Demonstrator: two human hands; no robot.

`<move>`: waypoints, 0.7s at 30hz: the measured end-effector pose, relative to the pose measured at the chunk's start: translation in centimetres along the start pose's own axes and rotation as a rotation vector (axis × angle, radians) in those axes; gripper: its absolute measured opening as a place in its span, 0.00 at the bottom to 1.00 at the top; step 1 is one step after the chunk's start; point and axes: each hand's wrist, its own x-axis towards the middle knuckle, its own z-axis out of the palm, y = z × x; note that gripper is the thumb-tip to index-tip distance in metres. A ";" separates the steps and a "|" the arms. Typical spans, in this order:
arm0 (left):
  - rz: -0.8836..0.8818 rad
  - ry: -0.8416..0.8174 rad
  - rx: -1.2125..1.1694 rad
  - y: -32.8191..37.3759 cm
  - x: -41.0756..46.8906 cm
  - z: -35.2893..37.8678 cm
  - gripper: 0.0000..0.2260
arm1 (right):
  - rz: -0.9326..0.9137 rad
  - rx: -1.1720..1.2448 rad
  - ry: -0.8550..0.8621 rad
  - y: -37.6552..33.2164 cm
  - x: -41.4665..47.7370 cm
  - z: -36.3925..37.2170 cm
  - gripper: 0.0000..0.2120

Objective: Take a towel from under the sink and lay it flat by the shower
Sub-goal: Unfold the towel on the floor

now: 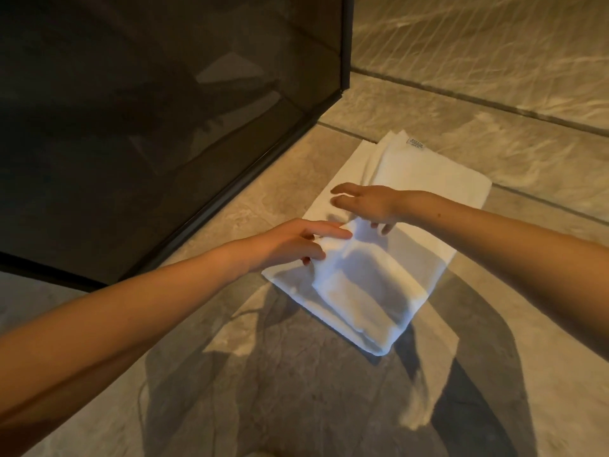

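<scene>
Right, both your arms are stretched forward and down over the floor, forearms bare, converging on the towel (379, 245).

Towel: white, still folded in layers, lying on the stone-look floor tiles (296, 390) just beside the dark-framed shower glass (148, 127), its long edge running roughly parallel to the bottom rail of the frame. A small label (416, 143) sits on the far corner. Near end shows a stepped fold, upper layer narrower than the one under it.

Your left hand (290, 242): palm down, wrist roughly straight, at the towel's left edge about midway along. Fingers are loosely spread and extended, tips resting on the top layer; the thumb looks tucked at the edge. Whether it pinches a layer or just presses on it, I can't tell.

Your right hand (365, 204): comes in from the right across the towel, palm facing down and left, wrist slightly bent. Fingers are extended and slightly apart, pointing toward the shower, thumb dropped toward the fabric. It looks to hover just above or lightly touch the cloth; no fabric visibly gripped.

Arm shadows fall across the near half of the towel and the tiles.
</scene>
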 end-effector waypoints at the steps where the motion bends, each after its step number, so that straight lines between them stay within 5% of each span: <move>1: 0.013 -0.014 0.015 0.1 0.2 0.3 0.25 | 0.059 0.013 -0.024 -0.2 0.1 0.0 0.23; 7: -0.036 -0.087 -0.217 -0.2 0.8 0.6 0.22 | -0.051 0.139 0.362 3.7 0.1 -1.2 0.28; 12: -0.047 -0.163 -0.442 -0.9 1.3 0.7 0.20 | -0.230 0.365 0.374 6.3 -2.4 -1.4 0.33; 21: -0.050 -0.116 -0.444 0.9 3.2 3.6 0.21 | -0.280 0.487 0.366 9.9 -7.9 -1.9 0.38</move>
